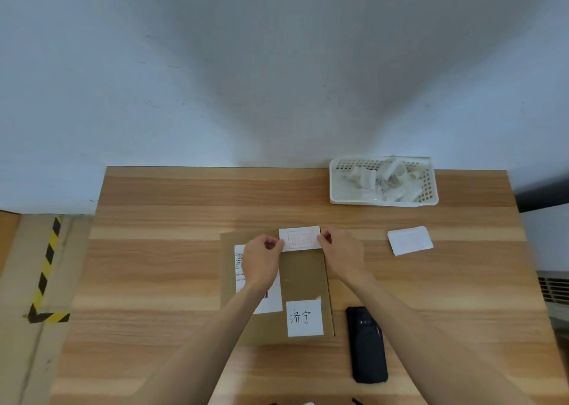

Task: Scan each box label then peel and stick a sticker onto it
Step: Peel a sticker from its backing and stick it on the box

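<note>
While pinched between left hand (261, 261) and right hand (341, 253), sticker (300, 238) over box (303, 276).

Soft even indoor light, broad grey shadow on wall (277, 81), wide-angle bending at edges, mild blur

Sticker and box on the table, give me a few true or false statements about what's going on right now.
1. Both hands hold the sticker over the box. True: left hand pinches its left edge, right hand its right.
2. The scanner lies on the box. False: it lies on the table, right of the box.
3. The basket holds crumpled paper. True.
4. The sticker stack sits left of the box. False: it sits to the right.
</note>
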